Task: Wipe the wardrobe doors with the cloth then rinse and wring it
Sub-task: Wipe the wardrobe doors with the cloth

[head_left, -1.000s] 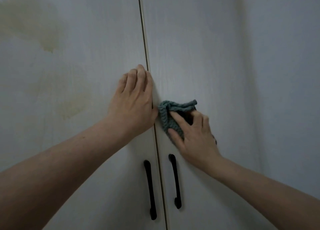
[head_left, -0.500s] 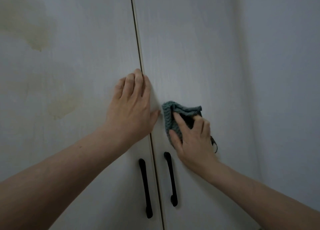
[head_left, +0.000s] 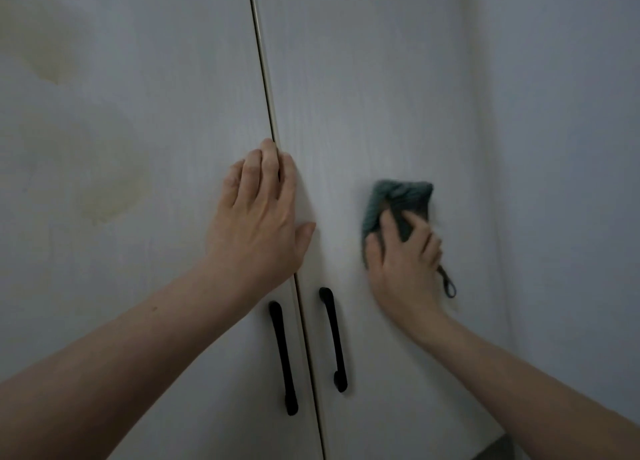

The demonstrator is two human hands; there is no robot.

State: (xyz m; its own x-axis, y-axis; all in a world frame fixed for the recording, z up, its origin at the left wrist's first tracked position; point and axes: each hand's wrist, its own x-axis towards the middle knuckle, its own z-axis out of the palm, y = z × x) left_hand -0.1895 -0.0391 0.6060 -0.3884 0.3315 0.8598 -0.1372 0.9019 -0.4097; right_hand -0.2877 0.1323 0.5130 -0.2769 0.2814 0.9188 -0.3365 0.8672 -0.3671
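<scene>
Two pale wardrobe doors fill the view, the left door (head_left: 156, 286) and the right door (head_left: 363, 95), meeting at a narrow seam. My left hand (head_left: 256, 224) lies flat over that seam, fingers straight, just above the handles. My right hand (head_left: 401, 265) presses a crumpled teal cloth (head_left: 405, 196) against the right door, fingers spread on it; this hand is blurred. A small loop (head_left: 448, 286) of the cloth hangs below my right hand.
Black bar handles hang either side of the seam, the left handle (head_left: 282, 359) and the right handle (head_left: 334, 338). Yellowish stains (head_left: 107, 199) mark the left door. A plain wall (head_left: 571, 147) adjoins the right door's outer edge.
My right hand has slid the cloth rightward across the right door, away from the seam. My left hand stays flat on the seam.
</scene>
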